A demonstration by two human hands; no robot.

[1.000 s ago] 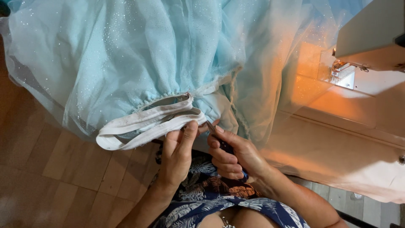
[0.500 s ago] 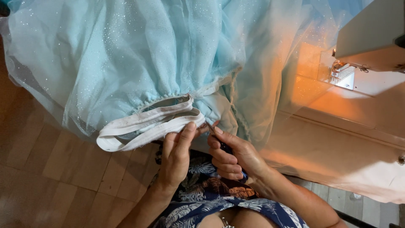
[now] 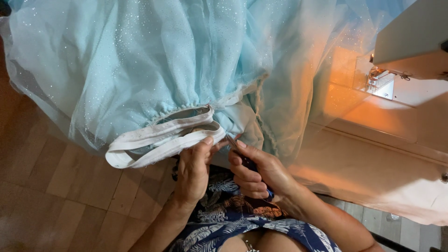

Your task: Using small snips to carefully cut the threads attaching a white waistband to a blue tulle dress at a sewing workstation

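Observation:
A light blue glittery tulle skirt (image 3: 154, 60) spreads over my lap and the table. Its white waistband (image 3: 158, 137) loops out toward me at the lower edge. My left hand (image 3: 193, 170) pinches the waistband's near end between thumb and fingers. My right hand (image 3: 256, 170) grips a small dark-handled tool (image 3: 233, 142), its metal tip touching the seam right beside my left thumb. What kind of tool it is I cannot tell; most of it is hidden in my fist.
A sewing machine (image 3: 410, 46) stands at the upper right, its lamp lighting the cream table (image 3: 373, 163) orange. Wooden floor (image 3: 51, 186) lies to the left. My patterned blue garment (image 3: 242, 224) shows below.
My right hand has shifted slightly, bringing the tool's tip up closer to the waistband seam. The left hand and skirt stay nearly still.

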